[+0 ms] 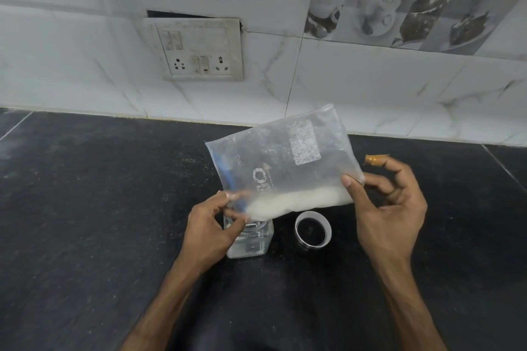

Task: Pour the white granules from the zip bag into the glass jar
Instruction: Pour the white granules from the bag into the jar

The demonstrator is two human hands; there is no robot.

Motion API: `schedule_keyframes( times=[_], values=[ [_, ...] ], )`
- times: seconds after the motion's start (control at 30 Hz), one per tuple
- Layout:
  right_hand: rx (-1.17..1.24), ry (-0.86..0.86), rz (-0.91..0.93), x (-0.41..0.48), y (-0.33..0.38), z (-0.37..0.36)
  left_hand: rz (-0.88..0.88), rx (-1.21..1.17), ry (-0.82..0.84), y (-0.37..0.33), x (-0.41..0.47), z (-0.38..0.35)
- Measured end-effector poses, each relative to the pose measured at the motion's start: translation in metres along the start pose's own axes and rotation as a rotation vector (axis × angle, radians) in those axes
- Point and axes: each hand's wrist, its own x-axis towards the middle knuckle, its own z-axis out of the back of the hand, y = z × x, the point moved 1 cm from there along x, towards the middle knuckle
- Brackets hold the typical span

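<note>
A clear zip bag (285, 162) hangs tilted above the dark counter, its blue zip edge down at the left. White granules (296, 202) lie along its lower edge. My left hand (212, 232) pinches the zip corner right over the mouth of the square glass jar (251, 239). My right hand (387, 208) grips the bag's lower right corner between thumb and fingers, holding that end higher. The jar stands upright under the bag, partly hidden by my left hand, with some white granules at its bottom.
The jar's round lid (313, 229) lies open side up on the black counter (85, 208), just right of the jar. A switch and socket plate (199, 50) sits on the tiled wall behind. One right fingertip wears a brown bandage (375, 160).
</note>
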Motion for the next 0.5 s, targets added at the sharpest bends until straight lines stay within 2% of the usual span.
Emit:
schedule_keyframes(
  times=[0.5],
  values=[
    [0.012,-0.021,0.057,0.0002,-0.002,-0.0047,-0.001,0.013,-0.006,-0.0063,-0.001,0.0005]
  ],
)
